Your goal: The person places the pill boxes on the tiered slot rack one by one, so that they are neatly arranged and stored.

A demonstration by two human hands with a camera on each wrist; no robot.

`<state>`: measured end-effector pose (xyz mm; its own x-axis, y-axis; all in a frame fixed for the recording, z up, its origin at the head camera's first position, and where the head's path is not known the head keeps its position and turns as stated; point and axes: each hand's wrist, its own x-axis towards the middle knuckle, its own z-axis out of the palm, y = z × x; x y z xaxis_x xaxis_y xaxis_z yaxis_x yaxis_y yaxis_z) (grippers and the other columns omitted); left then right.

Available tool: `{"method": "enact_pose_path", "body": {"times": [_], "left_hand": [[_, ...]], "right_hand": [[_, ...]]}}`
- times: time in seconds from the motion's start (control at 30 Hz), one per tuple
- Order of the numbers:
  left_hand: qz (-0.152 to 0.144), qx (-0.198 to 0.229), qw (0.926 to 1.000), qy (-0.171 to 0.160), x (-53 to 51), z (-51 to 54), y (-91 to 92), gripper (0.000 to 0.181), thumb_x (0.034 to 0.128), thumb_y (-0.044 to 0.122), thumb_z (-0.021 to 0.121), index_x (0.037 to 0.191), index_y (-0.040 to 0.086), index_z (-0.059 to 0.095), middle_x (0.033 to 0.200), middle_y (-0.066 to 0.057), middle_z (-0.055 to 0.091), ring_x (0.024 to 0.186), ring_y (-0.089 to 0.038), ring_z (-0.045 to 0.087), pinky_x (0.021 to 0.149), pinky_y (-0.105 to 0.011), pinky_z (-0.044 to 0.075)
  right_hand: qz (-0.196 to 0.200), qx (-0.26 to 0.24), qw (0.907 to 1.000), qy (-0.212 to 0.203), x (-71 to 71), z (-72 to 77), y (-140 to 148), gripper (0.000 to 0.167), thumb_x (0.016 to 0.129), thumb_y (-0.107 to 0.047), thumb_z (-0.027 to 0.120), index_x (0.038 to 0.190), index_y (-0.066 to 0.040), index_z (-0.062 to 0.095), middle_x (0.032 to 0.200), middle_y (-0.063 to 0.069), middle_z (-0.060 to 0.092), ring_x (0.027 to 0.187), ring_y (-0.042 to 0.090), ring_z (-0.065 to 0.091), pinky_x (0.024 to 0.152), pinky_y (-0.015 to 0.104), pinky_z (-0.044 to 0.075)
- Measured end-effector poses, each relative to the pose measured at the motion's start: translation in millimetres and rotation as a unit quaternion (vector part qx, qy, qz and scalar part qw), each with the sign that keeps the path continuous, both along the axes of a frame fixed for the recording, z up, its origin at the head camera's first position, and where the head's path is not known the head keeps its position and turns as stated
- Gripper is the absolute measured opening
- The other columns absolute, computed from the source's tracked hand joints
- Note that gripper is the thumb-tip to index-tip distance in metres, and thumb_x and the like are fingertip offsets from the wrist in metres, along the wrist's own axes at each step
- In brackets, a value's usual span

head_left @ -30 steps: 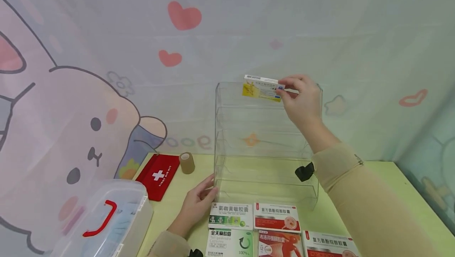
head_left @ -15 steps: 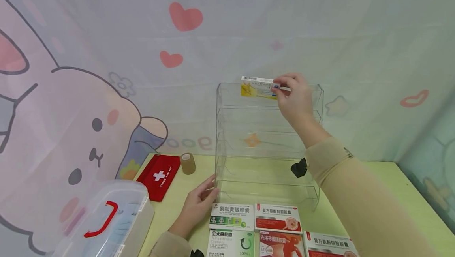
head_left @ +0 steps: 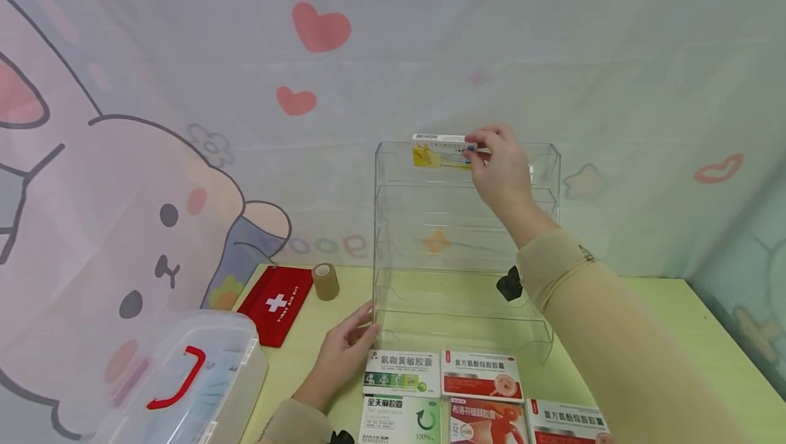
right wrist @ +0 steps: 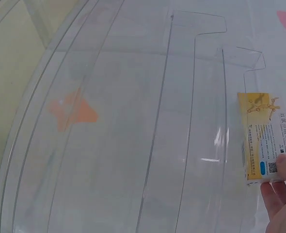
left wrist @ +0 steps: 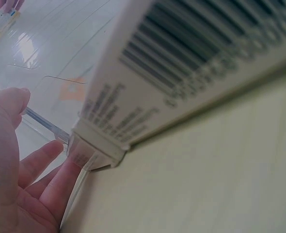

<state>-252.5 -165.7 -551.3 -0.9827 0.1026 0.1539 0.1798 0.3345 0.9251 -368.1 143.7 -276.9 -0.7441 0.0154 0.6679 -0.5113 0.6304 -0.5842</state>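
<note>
My right hand (head_left: 502,170) pinches the right end of a yellow and white medicine box (head_left: 437,151), held lengthwise at the top tier of a clear tiered display rack (head_left: 454,206). The same box (right wrist: 262,138) stands along the top tier's lip in the right wrist view; whether its bottom rests there I cannot tell. Down at the rack's lower left side, my left hand (head_left: 340,355) holds the side panel, thumb and fingers about its edge. In the left wrist view, a white carton end with a barcode (left wrist: 167,48) looms close beside those fingers.
Medicine boxes lie before the rack, among them a green and white one (head_left: 402,372) and a red one (head_left: 486,423). Leftward are a tape roll (head_left: 325,282), a red first aid pouch (head_left: 276,304) and a white bin with a red handle (head_left: 236,382). A printed cloth (head_left: 430,41) hangs behind.
My right hand has moved left and slightly inward with the medicine box, which now sits more level against the top tier. The left hand has stayed at the rack's side.
</note>
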Motion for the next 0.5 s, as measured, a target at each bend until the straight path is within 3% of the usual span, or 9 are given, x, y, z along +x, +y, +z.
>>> {"method": "enact_pose_path", "body": {"times": [0.23, 0.5], "left_hand": [[-0.001, 0.0, 1.0, -0.004, 0.8, 0.2, 3.1, 0.054, 0.1071, 0.037, 0.073, 0.159, 0.039, 0.059, 0.152, -0.009, 0.07, 0.126, -0.024, 0.077, 0.109, -0.039, 0.063], [-0.003, -0.004, 1.0, -0.002, 1.7, -0.1, 4.3, 0.054, 0.1076, 0.037, 0.073, 0.16, 0.037, 0.058, 0.154, -0.01, 0.069, 0.128, -0.027, 0.077, 0.109, -0.041, 0.063]], "right_hand": [[0.016, -0.022, 0.9988, -0.041, -3.1, -6.6, -3, 0.018, 0.105, 0.001, 0.07, 0.122, 0.005, 0.074, 0.138, 0.015, 0.059, 0.129, 0.031, 0.067, 0.109, 0.04, 0.063], [0.016, -0.01, 0.9991, -0.039, -5.9, -12.8, -10, 0.019, 0.105, 0.001, 0.068, 0.123, 0.005, 0.075, 0.138, 0.017, 0.06, 0.13, 0.032, 0.069, 0.107, 0.042, 0.064]]}}
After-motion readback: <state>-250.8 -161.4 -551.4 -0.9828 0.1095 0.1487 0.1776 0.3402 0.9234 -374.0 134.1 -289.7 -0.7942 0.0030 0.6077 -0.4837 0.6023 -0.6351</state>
